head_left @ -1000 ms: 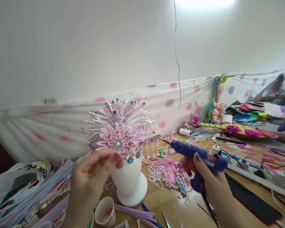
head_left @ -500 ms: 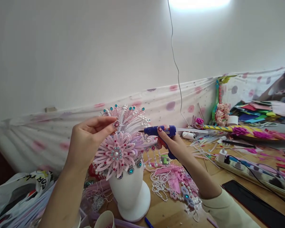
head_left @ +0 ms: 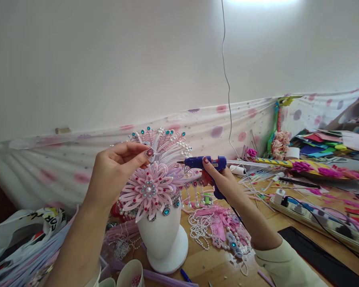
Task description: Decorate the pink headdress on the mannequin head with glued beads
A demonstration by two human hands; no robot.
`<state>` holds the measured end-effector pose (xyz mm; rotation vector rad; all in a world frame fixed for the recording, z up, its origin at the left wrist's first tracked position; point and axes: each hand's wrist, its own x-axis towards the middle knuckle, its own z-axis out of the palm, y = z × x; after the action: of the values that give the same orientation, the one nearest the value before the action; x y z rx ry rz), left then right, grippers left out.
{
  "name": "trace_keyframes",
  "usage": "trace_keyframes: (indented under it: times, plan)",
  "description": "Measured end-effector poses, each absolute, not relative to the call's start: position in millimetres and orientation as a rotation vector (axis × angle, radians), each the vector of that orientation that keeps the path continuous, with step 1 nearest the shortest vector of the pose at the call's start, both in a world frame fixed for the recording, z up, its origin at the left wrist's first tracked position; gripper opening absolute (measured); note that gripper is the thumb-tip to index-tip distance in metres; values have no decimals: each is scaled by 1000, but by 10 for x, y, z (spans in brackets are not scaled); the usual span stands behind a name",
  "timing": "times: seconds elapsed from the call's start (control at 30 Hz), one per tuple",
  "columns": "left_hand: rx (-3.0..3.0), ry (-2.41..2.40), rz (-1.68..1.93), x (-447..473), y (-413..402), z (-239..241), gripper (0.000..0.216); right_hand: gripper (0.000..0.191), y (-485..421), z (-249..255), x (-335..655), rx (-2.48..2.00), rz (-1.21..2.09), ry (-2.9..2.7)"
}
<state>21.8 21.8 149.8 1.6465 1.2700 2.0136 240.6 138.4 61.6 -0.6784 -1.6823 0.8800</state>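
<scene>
A white mannequin head (head_left: 159,235) wears a pink and lilac headdress (head_left: 170,175) with a large looped flower (head_left: 148,189), pearls and teal gems. My left hand (head_left: 121,165) is at the upper left of the headdress, thumb and fingertips pinched together; whatever lies between them is too small or hidden to make out. In my right hand (head_left: 219,179) is a blue hot glue gun (head_left: 205,162), a clear glue stick (head_left: 248,163) sticking out of its back. Its nozzle points left at the headdress's right side. Whether the tip touches cannot be told.
Pearl strings (head_left: 199,229) and pink tassels (head_left: 217,223) lie right of the stand. Paper cups (head_left: 131,273) stand in front. A power strip (head_left: 311,217) and a black phone-like slab (head_left: 314,255) are at right. Plastic bags (head_left: 14,235) fill the left.
The view has shifted slightly. The glue gun sits a little farther right of the headdress, with its nozzle still pointing left. My left hand keeps its pinch by the headdress.
</scene>
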Motion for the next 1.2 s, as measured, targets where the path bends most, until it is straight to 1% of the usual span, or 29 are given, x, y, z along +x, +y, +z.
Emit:
trace_keyframes:
  times: [0.4,0.53,0.63,0.8,0.87,1.03,1.2]
  plan:
    - [1797,1329,1961,237,328,1631,20,64,1435,558,2426,-715,890,-1698]
    - [1919,1360,1866,276,453,1717,16,61,1430,553,2446,-712,907,-1725]
    - [2081,1459,1624,315,627,1812,14,64,1353,580,2491,-715,863,-1699]
    - [2408,1644,854,351,965,1989,18,59,1219,544,2585,-704,905,-1501]
    - [2472,1662,650,353,1052,2038,20,60,1194,508,2613,-701,924,-1477]
    - [2524,1707,422,349,1141,2073,28,58,1162,463,2647,-660,955,-1419]
    - [2505,1642,351,336,1184,2050,24,59,1132,472,2639,-652,950,-1398]
